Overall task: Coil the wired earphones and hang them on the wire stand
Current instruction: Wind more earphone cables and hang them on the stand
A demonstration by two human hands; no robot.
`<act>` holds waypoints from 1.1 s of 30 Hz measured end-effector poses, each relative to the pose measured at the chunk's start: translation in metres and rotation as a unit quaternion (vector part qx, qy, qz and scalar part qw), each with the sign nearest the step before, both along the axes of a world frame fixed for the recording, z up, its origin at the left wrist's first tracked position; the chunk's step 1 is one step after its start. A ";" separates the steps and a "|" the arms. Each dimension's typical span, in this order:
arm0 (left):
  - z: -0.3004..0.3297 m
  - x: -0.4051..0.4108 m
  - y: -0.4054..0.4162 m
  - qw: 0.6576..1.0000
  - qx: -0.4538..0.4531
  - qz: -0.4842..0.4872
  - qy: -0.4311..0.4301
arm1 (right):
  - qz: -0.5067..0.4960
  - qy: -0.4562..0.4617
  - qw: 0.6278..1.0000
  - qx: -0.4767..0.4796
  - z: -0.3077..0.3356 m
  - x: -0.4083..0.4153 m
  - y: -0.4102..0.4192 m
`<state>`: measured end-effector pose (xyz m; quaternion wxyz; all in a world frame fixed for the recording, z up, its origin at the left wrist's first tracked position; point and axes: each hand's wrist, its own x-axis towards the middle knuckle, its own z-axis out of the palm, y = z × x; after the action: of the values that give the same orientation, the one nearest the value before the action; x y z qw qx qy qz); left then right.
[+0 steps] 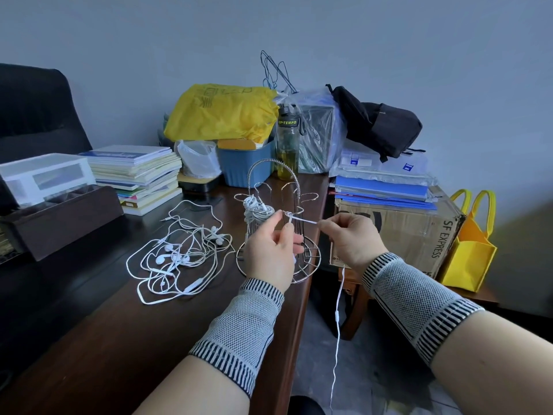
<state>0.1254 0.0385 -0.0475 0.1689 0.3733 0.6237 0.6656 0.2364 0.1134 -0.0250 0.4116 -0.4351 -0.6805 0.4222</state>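
The dark worktop [89,339] is carrying the wire stand [276,223] near its right edge, with one coiled set [257,211] hanging on a left hook and a tangled heap of earphones [179,256] lying just to its left, probably waiting their turn. The left hand [273,250] is pinching a small loop of white cable [302,220] in front of the stand while the right hand [348,239] is pinching it taut, the slack trailing off the edge; the earbuds are hidden, and I cannot tell how many turns are wound
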 end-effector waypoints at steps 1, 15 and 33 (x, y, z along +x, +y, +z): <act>0.001 0.000 0.001 1.000 -0.007 0.000 0.006 | -0.002 -0.017 1.000 0.003 -0.001 0.001 0.001; -0.005 0.004 0.008 0.999 0.019 0.011 -0.033 | -0.022 -0.329 0.899 0.287 0.076 -0.023 -0.003; -0.004 0.003 0.007 0.999 -0.030 0.043 0.013 | 0.017 -0.433 0.794 0.426 0.048 -0.030 -0.058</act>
<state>0.1282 0.0459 -0.0515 0.1433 0.3497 0.6611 0.6482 0.2060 0.0552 0.0227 0.2102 -0.3413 -0.9059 -0.1366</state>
